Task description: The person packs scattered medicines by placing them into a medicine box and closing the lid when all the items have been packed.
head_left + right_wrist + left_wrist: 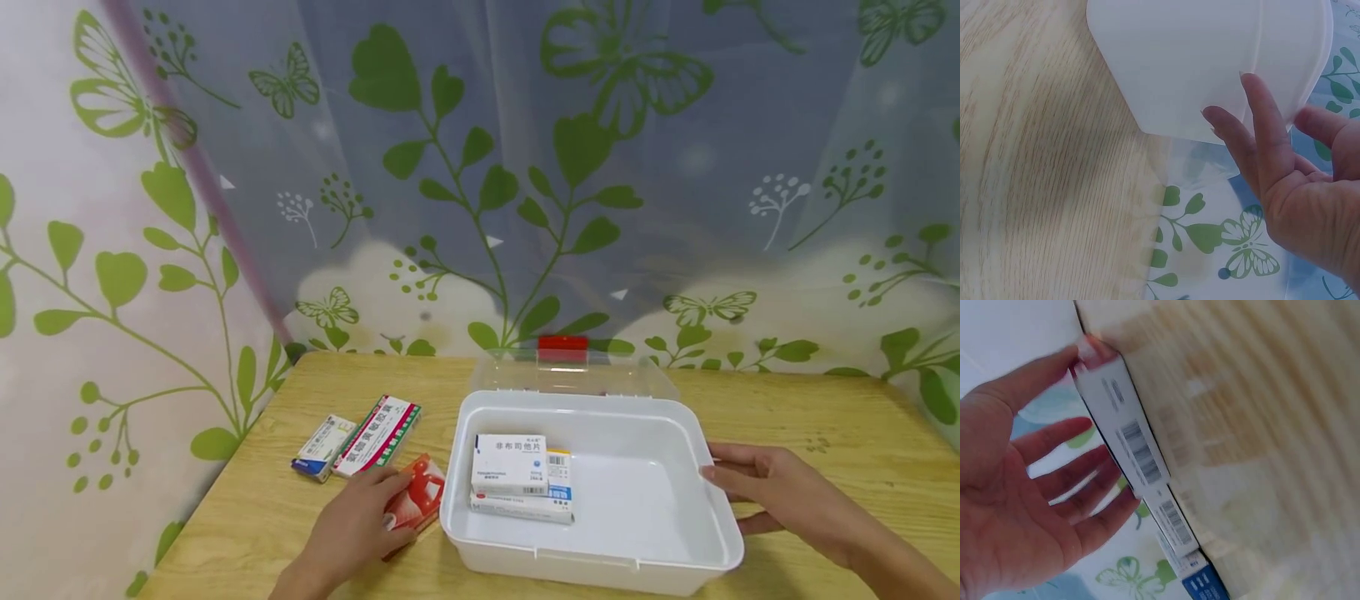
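My left hand (356, 517) spans a red and white medicine box (422, 492) on the table, thumb touching its near end and fingers fairly straight over it. In the left wrist view, the barcoded side of the red box (1132, 434) faces the camera. At the right end of a white plastic storage box (637, 546), my right hand (780, 492) holds the rim, thumb over the edge and fingers along the outer wall. Inside the storage box, a white medicine carton (510, 461) lies on another white carton (525, 508) with blue and orange marks.
A white, red and green medicine box (382, 429) and a white and blue one (322, 450) lie left of the storage box. Its transparent lid (510, 372) with a red latch (563, 347) is folded back. A patterned curtain (637, 208) borders the wooden table (825, 433).
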Tool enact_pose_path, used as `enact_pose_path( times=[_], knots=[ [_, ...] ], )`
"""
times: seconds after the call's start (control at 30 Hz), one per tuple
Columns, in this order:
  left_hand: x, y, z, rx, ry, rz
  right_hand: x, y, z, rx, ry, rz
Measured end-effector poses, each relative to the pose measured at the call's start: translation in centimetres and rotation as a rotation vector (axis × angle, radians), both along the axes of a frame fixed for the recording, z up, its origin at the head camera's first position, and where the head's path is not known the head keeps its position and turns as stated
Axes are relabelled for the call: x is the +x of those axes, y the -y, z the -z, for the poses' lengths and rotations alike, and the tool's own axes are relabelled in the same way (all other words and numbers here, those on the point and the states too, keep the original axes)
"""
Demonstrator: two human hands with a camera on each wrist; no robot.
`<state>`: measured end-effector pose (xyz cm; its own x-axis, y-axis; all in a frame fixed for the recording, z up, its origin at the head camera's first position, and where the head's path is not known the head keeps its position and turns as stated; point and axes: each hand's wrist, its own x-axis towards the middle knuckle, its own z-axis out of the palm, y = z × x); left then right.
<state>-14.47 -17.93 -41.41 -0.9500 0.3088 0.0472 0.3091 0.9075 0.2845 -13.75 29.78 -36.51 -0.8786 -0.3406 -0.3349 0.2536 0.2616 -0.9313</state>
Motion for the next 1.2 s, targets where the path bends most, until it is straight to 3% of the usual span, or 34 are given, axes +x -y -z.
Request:
enact_pose_path(
  times=[0.27,0.53,0.87,1.07,1.2],
  knots=[
    [-1.0,0.4,-0.1,-0.022,0.006,0.079,0.0,0.0,0.0,-0.011,0.002,-0.013],
    [-1.0,-0.5,-0.8,-0.062,0.010,0.064,0.0,-0.1,-0.1,-0.007,-0.014,-0.005],
    [-1.2,-0.5,-0.3,-0.062,0.005,0.072,0.2,-0.2,0.3,-0.004,-0.011,-0.007],
    [-1.1,0.1,0.0,-0.083,-0.035,0.063,0.1,0.0,0.3,-0.016,-0.018,-0.012],
    [-0.8,0.4,-0.5,-0.095,-0.061,0.064,0.2,0.1,0.3,-0.024,-0.023,-0.008]
  ],
)
